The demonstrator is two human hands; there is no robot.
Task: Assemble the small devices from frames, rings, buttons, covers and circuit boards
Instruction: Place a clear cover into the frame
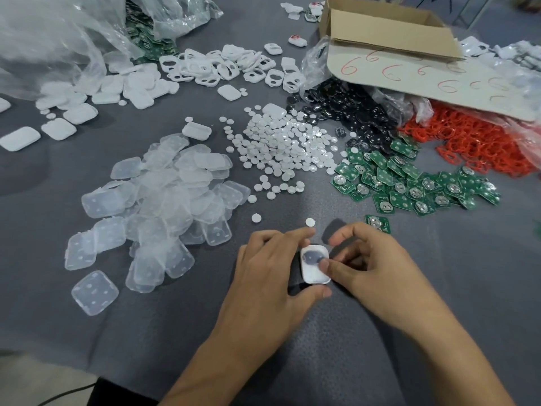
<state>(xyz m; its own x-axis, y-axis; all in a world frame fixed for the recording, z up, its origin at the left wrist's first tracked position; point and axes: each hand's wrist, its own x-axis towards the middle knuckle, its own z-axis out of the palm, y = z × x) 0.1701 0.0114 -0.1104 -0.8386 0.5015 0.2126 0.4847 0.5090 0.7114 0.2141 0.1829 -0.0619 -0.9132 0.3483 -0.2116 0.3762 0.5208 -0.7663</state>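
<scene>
Frame [313, 276], white, pinched end to end between thumb and forefinger of left hand [269, 268], low over grey table [439, 288] towards its near side. Right hand [374, 259] curled at its right side, thumb tip pressed on its face beside the dark opening. Lone circuit board [377, 224] just beyond.

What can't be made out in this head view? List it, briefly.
White frame: head view; left hand grips it, covering its left edge; what fills its opening is blurred.
Right hand: curled fingers hide whether it holds a part.
Cardboard box: its wall hides the inside.
Red rings: partly under the box flap, cut by the right edge.
Circuit boards: markings too small.
</scene>
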